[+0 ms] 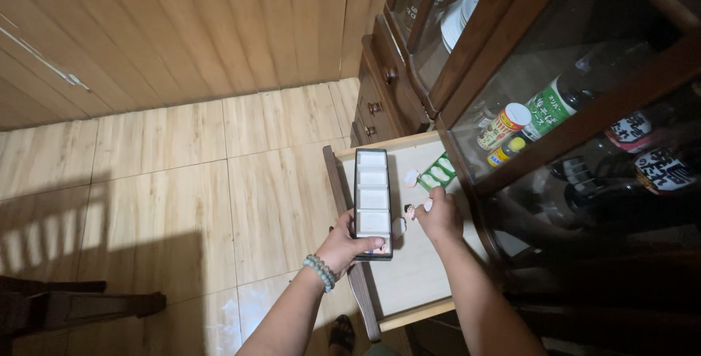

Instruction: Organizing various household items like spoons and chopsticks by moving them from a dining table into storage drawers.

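My left hand (pixel 343 245) grips the near end of a long dark tray (pixel 372 201) with several white compartments, holding it over an open wooden drawer (pixel 409 276). A bead bracelet circles that wrist. My right hand (pixel 438 217) reaches into the drawer and pinches a small white item (pixel 428 204) at its fingertips. A small figure-like trinket (pixel 410 212) lies beside that hand. Farther in lies a green packet (pixel 438 171) and another small pale piece (pixel 412 178).
The drawer belongs to a dark wooden cabinet (pixel 380 100) with glass doors; bottles (pixel 555 104) and jars (pixel 504 126) stand behind the glass, stacked plates (pixel 458 16) higher up. Tiled floor (pixel 182 181) stretches left, a dark furniture leg (pixel 73 305) at lower left.
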